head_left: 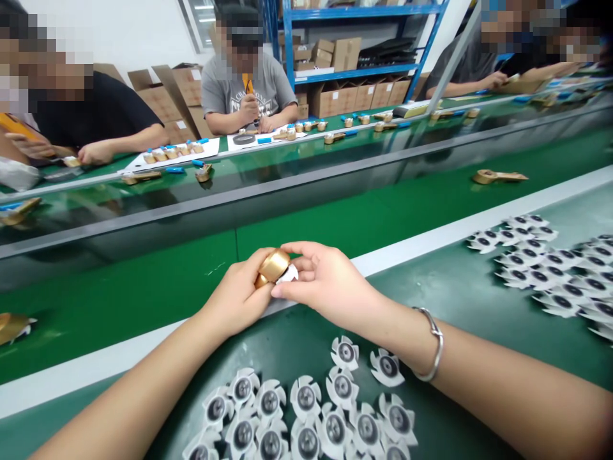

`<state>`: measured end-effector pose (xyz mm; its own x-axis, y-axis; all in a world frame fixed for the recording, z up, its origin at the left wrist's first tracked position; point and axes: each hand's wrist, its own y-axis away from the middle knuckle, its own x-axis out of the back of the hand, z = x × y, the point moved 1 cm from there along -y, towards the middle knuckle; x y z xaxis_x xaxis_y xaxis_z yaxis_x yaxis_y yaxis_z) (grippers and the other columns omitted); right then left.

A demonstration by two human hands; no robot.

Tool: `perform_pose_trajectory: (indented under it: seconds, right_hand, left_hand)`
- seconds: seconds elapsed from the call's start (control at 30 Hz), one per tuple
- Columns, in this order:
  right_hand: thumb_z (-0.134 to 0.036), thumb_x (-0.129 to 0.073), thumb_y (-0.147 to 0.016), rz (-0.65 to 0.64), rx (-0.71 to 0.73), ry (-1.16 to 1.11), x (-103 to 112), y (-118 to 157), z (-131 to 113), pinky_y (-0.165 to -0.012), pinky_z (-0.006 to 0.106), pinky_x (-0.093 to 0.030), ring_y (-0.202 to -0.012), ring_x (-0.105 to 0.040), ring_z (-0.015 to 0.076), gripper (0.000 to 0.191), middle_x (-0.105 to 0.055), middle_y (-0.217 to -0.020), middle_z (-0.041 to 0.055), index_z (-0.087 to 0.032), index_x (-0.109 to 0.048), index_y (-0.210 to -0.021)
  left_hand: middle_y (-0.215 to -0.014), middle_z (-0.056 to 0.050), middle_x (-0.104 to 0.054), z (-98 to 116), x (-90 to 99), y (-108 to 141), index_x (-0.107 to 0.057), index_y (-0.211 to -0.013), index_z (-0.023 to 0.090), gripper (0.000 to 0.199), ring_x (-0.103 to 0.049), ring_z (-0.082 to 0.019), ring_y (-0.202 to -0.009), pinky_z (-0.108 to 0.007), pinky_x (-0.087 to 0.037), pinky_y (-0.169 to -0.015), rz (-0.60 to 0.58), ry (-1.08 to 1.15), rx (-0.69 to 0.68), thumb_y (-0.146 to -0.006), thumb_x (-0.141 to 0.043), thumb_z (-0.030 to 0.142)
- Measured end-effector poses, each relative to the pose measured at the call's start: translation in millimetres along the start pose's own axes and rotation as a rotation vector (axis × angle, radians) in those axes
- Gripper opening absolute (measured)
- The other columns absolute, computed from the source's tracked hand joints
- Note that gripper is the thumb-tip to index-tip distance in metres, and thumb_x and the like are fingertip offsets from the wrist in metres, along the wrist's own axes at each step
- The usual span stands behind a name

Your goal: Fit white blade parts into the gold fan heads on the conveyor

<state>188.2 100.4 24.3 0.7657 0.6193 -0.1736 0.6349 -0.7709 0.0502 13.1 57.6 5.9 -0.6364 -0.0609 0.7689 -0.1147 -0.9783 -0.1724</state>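
Note:
Above the near edge of the green conveyor, my left hand [242,291] is wrapped round a gold housing [274,265]. A white finned impeller [288,275] shows at the housing's right side, partly hidden by fingers. My right hand [325,278] has its thumb and fingertips closed round that impeller, against the housing. Several white impellers [306,397] with dark round centres lie on the green work surface [431,306] below my hands.
More impellers [541,275] lie at the right. The green belt [345,217] carries a gold part [498,176] at the right and another [13,327] at the far left. People [251,83] work across the line, before blue shelves [359,73] and cardboard boxes.

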Motion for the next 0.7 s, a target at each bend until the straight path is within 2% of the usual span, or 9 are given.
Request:
perform_pose_trajectory:
  seconds: [0.27,0.53,0.7]
  right_hand:
    - [-0.014,-0.074,-0.075,0.007,0.144,0.202,2,4,5,-0.075,0.032,-0.057,-0.086,-0.068,0.0216,0.049,-0.068,-0.089,0.0012,-0.020,-0.058,-0.121]
    - [-0.010,-0.073,-0.074,0.063,0.193,0.372,2,7,5,-0.073,0.029,-0.056,-0.088,-0.066,0.0208,0.054,-0.066,-0.104,0.0023,-0.025,-0.056,-0.123]
    - [-0.009,-0.069,-0.072,0.067,0.198,0.409,3,12,-3,-0.065,0.028,-0.057,-0.074,-0.067,0.0179,0.064,-0.064,-0.104,0.0025,-0.028,-0.050,-0.130]
  left_hand:
    - [-0.095,0.002,-0.066,7,2.1,1,-0.052,-0.117,0.022,0.037,-0.061,-0.015,-0.075,-0.023,-0.044,-0.069,-0.030,0.046,-0.052,-0.081,-0.048,0.019]
    - [-0.095,-0.004,-0.069,15,5.1,3,-0.046,-0.123,0.022,0.039,-0.067,-0.022,-0.075,-0.027,-0.045,-0.062,-0.029,-0.338,-0.040,-0.085,-0.046,0.030]
    - [-0.100,-0.005,-0.070,21,5.1,6,-0.043,-0.124,0.022,0.040,-0.068,-0.022,-0.075,-0.026,-0.045,-0.059,0.071,-0.493,-0.092,-0.084,-0.045,0.027]
